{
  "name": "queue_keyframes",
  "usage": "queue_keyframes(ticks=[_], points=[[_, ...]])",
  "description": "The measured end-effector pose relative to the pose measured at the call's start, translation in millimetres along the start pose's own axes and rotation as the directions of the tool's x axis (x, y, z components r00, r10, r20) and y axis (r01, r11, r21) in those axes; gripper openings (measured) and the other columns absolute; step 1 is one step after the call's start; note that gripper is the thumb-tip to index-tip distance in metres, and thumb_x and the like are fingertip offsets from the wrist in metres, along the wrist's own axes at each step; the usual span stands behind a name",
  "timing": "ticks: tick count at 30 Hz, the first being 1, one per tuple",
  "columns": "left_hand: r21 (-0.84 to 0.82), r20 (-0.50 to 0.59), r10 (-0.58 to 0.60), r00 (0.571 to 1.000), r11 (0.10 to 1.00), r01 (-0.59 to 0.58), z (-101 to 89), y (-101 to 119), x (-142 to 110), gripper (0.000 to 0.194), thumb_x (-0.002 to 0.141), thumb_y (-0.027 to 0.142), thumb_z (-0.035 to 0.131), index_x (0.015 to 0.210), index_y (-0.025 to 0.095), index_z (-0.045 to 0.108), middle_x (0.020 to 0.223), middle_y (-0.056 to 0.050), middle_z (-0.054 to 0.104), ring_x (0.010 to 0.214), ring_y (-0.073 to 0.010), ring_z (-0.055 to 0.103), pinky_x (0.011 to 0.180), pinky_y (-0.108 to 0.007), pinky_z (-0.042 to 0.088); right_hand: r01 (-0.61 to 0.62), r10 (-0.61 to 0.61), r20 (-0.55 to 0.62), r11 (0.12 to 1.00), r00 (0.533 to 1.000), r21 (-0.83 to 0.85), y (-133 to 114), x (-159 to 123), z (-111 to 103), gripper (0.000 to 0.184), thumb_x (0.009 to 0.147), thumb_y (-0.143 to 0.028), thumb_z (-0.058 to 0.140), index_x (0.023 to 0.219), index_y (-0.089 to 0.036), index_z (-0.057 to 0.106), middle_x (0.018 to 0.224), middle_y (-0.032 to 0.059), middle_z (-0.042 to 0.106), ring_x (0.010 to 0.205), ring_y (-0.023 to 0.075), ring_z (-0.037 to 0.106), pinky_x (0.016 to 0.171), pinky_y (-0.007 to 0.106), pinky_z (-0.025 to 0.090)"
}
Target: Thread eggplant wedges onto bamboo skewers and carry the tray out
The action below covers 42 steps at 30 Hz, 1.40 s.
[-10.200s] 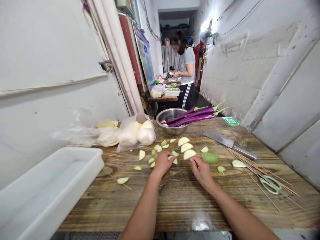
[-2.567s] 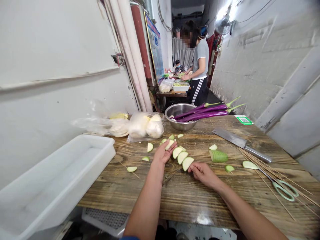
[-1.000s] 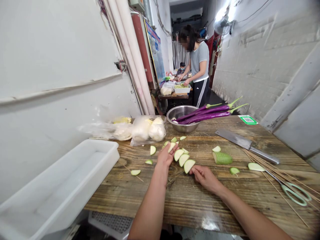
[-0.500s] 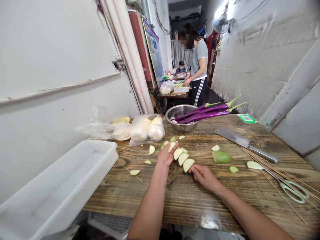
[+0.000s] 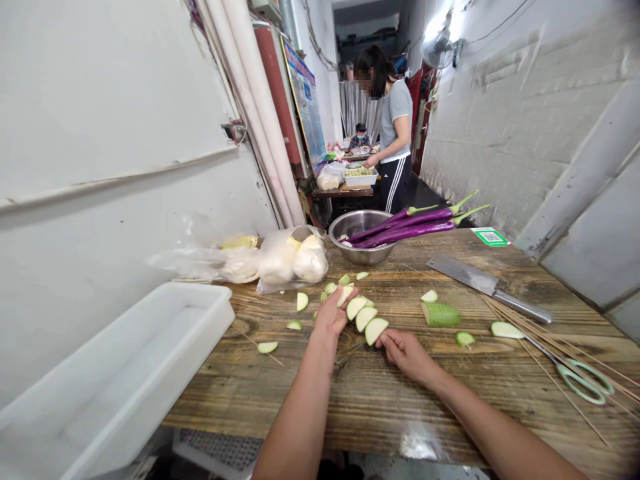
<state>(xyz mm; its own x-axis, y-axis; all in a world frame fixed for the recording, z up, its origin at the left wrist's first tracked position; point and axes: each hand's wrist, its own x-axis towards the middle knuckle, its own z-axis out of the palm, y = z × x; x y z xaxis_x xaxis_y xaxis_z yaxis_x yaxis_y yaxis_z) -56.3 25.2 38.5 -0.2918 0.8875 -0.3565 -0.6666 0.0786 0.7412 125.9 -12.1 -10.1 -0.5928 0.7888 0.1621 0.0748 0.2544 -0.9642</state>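
Observation:
Several half-moon zucchini slices (image 5: 367, 319) hang in a row between my hands, pale-fleshed with green rims, lined up as on a skewer whose stick is mostly hidden. My right hand (image 5: 406, 353) is closed in a pinch at the near end of this row. At the far end, my left hand (image 5: 334, 312) has its fingers closed on another zucchini slice (image 5: 345, 295). Loose slices lie around the left hand, among them one slice (image 5: 302, 302) to its left. Right of my hands rests an uncut zucchini chunk (image 5: 441, 314).
A cleaver (image 5: 463, 275), thin wooden sticks (image 5: 537, 333) and scissors (image 5: 585, 381) lie at the right. Behind stands a steel bowl (image 5: 363, 255) with purple eggplants (image 5: 405, 231), beside bagged food (image 5: 277, 259). A white tray (image 5: 150, 380) is at left. Another person (image 5: 395, 127) works farther back.
Both hands and the row of slices keep almost the same pose. The view has shifted slightly. In the background, the standing person's hand has moved a little above the tray there.

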Motion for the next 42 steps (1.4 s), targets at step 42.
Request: queue_keyframes(ticks=[42], points=[[0.13,0.008,0.259,0.966,0.958,-0.257,-2.8,-1.1,-4.4,0.023,0.08,0.032,0.056,0.092,0.014,0.063,0.089,-0.01,0.068,0.088,-0.0186,0.063,0.082,-0.033,0.047,0.066,-0.053,-0.367,0.997,0.929,0.025,-0.8,8.2,-18.5,0.038,0.086,-0.05,0.038,0.078,-0.016,0.053,0.045,-0.0072,0.037,0.041,0.0082,0.032,0.044,0.021,0.026]])
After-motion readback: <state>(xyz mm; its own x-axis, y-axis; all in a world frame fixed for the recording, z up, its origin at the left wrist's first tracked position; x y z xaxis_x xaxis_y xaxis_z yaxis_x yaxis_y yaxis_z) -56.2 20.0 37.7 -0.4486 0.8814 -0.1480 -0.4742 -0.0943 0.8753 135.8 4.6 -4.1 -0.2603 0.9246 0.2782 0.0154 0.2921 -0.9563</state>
